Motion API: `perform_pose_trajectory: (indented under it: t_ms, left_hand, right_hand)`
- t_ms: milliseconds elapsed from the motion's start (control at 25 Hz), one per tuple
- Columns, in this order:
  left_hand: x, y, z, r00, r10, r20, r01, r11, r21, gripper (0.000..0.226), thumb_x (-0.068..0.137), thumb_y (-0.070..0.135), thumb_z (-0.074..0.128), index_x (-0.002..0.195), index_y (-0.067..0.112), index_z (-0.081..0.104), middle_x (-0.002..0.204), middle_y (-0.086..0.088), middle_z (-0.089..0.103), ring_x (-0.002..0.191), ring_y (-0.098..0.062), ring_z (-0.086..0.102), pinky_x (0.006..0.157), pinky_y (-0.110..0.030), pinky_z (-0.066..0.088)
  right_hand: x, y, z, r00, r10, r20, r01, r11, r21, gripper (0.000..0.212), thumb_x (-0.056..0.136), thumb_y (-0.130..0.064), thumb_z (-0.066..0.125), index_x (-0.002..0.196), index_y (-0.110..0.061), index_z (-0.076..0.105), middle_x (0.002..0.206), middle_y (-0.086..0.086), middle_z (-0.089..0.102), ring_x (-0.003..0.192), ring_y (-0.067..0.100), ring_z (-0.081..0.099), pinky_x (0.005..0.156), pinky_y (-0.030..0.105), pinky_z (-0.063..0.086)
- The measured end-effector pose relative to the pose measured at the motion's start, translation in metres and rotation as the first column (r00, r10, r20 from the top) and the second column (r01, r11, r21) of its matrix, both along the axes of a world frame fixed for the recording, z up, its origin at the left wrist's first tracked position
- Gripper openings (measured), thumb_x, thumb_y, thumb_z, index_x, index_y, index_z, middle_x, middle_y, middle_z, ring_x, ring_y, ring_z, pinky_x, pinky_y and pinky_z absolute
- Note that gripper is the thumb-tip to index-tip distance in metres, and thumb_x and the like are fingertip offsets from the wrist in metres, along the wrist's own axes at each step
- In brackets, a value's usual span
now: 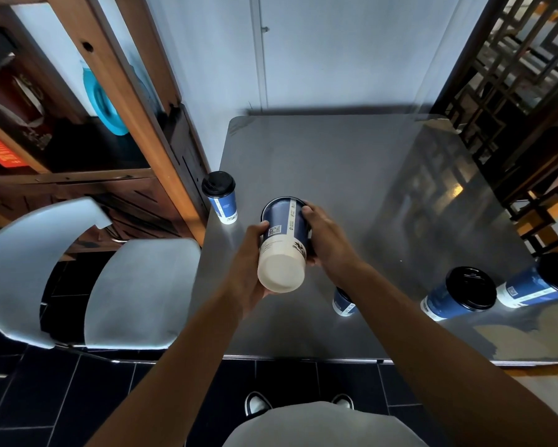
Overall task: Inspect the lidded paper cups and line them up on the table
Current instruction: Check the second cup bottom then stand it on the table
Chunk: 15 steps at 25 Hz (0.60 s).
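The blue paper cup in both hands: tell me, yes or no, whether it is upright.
No, the blue paper cup is tipped with its white base toward the camera, held between the left hand and right hand.

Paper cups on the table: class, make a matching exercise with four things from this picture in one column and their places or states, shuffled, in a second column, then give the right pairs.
Things
1. Held cup
2. Cup at the table's left edge
3. Cup behind the right forearm
4. Chair

Places or states
A. Partly hidden, low on the table
B. Tipped, its white base toward the camera, between left hand and right hand
C. White, left of the table
D. Upright, black lid on

Pairs: 1-B, 2-D, 3-A, 4-C
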<state>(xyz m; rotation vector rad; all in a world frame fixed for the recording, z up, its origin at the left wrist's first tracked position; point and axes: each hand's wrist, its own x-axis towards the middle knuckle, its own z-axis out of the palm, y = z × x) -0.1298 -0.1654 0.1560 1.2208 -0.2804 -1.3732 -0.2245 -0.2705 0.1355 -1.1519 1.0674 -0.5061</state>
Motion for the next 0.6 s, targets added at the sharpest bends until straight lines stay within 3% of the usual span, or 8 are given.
perform_pose_trajectory:
  t_ms: [120, 200, 240, 360, 480, 600]
  left_hand:
    - [0.007, 0.001, -0.01, 1.0, -0.027, 0.014, 0.027, 0.999, 0.038, 0.051, 0.107, 0.041, 0.033, 0.126, 0.004, 0.063, 0.096, -0.018, 0.076, 0.077, -0.024, 0.073, 0.067, -0.032, 0.062]
    - [0.012, 0.006, -0.02, 0.996, -0.076, 0.053, 0.072, 0.995, 0.071, 0.052, 0.108, 0.044, 0.034, 0.141, 0.01, 0.055, 0.12, -0.025, 0.069, 0.1, -0.033, 0.068, 0.088, -0.046, 0.059]
    - [0.014, 0.009, -0.025, 0.989, -0.094, 0.11, 0.084, 0.992, 0.089, 0.048, 0.109, 0.042, 0.034, 0.143, 0.015, 0.054, 0.119, -0.024, 0.069, 0.101, -0.033, 0.066, 0.09, -0.05, 0.056]
    - [0.026, 0.017, -0.038, 0.948, -0.109, 0.298, 0.078, 0.991, 0.111, 0.038, 0.111, 0.033, 0.031, 0.144, 0.032, 0.05, 0.109, -0.006, 0.072, 0.096, -0.023, 0.068, 0.082, -0.043, 0.055]
    - [0.039, 0.017, -0.046, 0.891, -0.138, 0.432, 0.107, 0.99, 0.096, 0.038, 0.112, 0.03, 0.033, 0.146, 0.041, 0.044, 0.12, 0.011, 0.072, 0.104, -0.01, 0.072, 0.077, -0.028, 0.058]
    - [0.052, 0.008, -0.054, 0.836, -0.159, 0.526, 0.133, 0.987, 0.087, 0.038, 0.109, 0.02, 0.04, 0.143, 0.034, 0.051, 0.117, 0.01, 0.074, 0.104, -0.009, 0.073, 0.079, -0.024, 0.059]
  right_hand:
    - [-0.001, 0.001, 0.002, 0.999, 0.032, -0.001, -0.032, 0.999, -0.011, 0.05, 0.086, -0.053, 0.056, 0.121, -0.017, 0.061, 0.099, 0.013, 0.068, 0.075, 0.028, 0.062, 0.06, 0.035, 0.048]
    - [-0.007, 0.003, -0.001, 0.996, 0.084, 0.04, -0.084, 0.996, 0.001, 0.061, 0.076, -0.054, 0.067, 0.119, -0.012, 0.064, 0.107, 0.016, 0.074, 0.088, 0.029, 0.071, 0.08, 0.042, 0.057]
    - [-0.011, 0.004, -0.004, 0.991, 0.125, 0.056, -0.125, 0.992, 0.001, 0.057, 0.079, -0.051, 0.07, 0.118, -0.01, 0.066, 0.108, 0.015, 0.076, 0.095, 0.03, 0.074, 0.091, 0.045, 0.058]
    - [-0.022, 0.004, -0.009, 0.955, 0.296, 0.003, -0.295, 0.953, -0.068, 0.038, 0.088, -0.031, 0.073, 0.121, -0.013, 0.069, 0.108, 0.006, 0.079, 0.101, 0.024, 0.075, 0.096, 0.043, 0.057]
    - [-0.018, -0.002, -0.01, 0.914, 0.383, -0.131, -0.398, 0.911, -0.112, 0.064, 0.078, -0.013, 0.083, 0.135, -0.02, 0.055, 0.117, 0.001, 0.074, 0.107, 0.02, 0.071, 0.097, 0.042, 0.056]
    - [-0.005, -0.006, -0.012, 0.891, 0.376, -0.254, -0.416, 0.9, -0.128, 0.08, 0.071, -0.01, 0.088, 0.137, -0.028, 0.046, 0.118, 0.0, 0.068, 0.106, 0.02, 0.07, 0.093, 0.044, 0.058]
